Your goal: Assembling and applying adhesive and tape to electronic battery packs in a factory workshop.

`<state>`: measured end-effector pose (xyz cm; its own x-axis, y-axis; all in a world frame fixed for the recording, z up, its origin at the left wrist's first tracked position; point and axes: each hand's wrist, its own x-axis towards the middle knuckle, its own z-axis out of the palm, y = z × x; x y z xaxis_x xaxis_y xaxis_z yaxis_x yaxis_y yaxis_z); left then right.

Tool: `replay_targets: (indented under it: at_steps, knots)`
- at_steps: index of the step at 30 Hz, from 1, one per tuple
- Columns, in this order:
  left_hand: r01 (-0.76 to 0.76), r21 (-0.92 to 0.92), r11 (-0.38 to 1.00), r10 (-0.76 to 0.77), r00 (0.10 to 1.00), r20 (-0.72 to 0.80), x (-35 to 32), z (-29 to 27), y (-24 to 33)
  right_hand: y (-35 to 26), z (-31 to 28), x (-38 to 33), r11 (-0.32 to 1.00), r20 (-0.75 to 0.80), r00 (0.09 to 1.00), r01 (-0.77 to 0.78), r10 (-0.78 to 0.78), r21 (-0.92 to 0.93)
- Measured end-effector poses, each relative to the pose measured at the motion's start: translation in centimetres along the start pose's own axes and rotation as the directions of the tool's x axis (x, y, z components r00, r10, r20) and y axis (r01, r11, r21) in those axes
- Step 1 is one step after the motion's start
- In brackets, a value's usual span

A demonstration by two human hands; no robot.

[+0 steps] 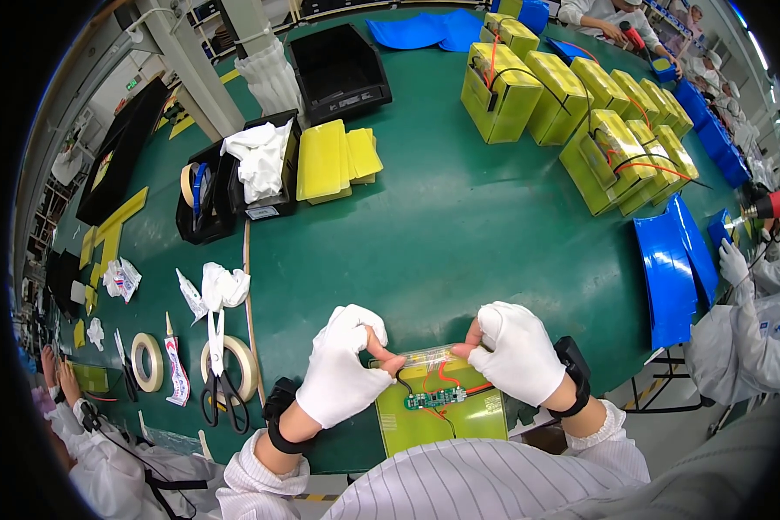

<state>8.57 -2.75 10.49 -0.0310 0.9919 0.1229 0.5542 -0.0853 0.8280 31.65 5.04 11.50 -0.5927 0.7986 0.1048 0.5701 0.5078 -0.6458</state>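
A yellow-wrapped battery pack [472, 420] lies at the table's front edge, close to my body. On its face sits a green circuit board [435, 398] with red and black wires. Along the pack's far edge runs a strip of clear tape [426, 356]. My left hand [342, 364], in a white glove with bare thumb and fingertip, pinches the strip's left end. At its right end my right hand [518, 354], gloved the same way, is closed in a pinch too. The glove fingers partly hide both grips.
To the left lie scissors [220, 381], a tape roll [147, 362] and a glue tube [177, 368]. Yellow sheets [323, 161] lie by black bins [338, 74]. Several yellow packs [501, 91] stand far right, near blue sheets [667, 282]. A co-worker's gloved hand [734, 263] is at the right.
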Motion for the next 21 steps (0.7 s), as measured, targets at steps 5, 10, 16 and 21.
replay_targets:
  at_steps: [5, 10, 16, 21]
  knots:
    - [0.015, 0.016, 1.0, -0.015, 1.0, 0.016, -0.04, -0.15, 0.07, 0.12, 0.1, -0.05, 1.0, -0.007, 1.0, 0.015, -0.015, -0.006]
    - [0.022, 0.016, 1.0, -0.022, 1.0, 0.007, -0.04, -0.08, 0.39, 0.33, 0.17, -0.09, 1.0, -0.015, 1.0, 0.019, -0.019, 0.004]
    - [-0.009, 0.095, 0.995, 0.01, 1.0, -0.009, -0.39, 0.0, 0.26, 0.24, 0.16, -0.07, 1.0, -0.027, 0.999, 0.022, -0.022, 0.001]
    - [-0.016, 0.149, 0.989, 0.021, 0.999, -0.03, -0.62, 0.31, 0.25, 0.28, 0.26, -0.21, 0.999, -0.038, 0.999, 0.034, -0.034, -0.009]
